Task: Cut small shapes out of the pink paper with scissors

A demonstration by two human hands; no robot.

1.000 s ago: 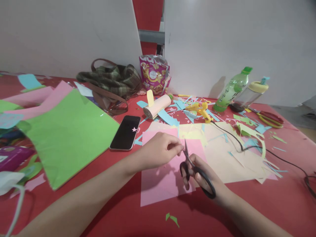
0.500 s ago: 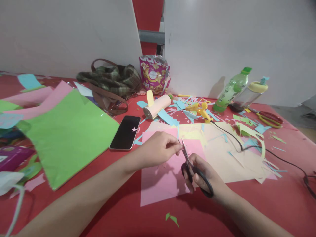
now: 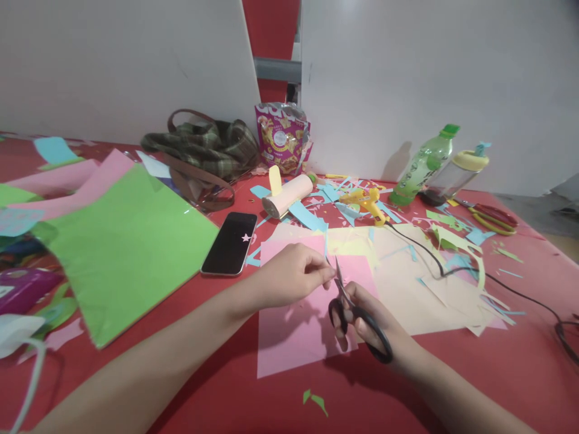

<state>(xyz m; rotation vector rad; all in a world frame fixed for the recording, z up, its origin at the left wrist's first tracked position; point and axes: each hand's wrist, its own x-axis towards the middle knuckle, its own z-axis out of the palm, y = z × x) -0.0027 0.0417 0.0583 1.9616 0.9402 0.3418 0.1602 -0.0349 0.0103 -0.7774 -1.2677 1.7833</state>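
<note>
My right hand (image 3: 362, 313) grips black-handled scissors (image 3: 374, 340), fingers through the loops, with the blades parted and pointing up beside my left fingertips. My left hand (image 3: 298, 274) is closed in a pinch at the blades; whatever sits between its fingertips is too small and covered to make out. Beneath both hands lies a pink paper sheet (image 3: 280, 343), with tiny pink scraps near the blades. Left of my left hand is a black phone (image 3: 226, 247) bearing a small pink paper star (image 3: 245, 237).
A green sheet (image 3: 131, 247) covers the left side. Behind my hands are a paper-covered roll (image 3: 292, 196) and a yellow glue gun (image 3: 366, 202), its black cord running right. A green bottle (image 3: 423, 169) and red-yellow scissors (image 3: 495, 218) are at the right. Cream paper (image 3: 407, 301) lies beside the pink sheet.
The scissors' blades have spread further apart, and the lower finger loop has shifted slightly left. My left hand stays almost in place.
</note>
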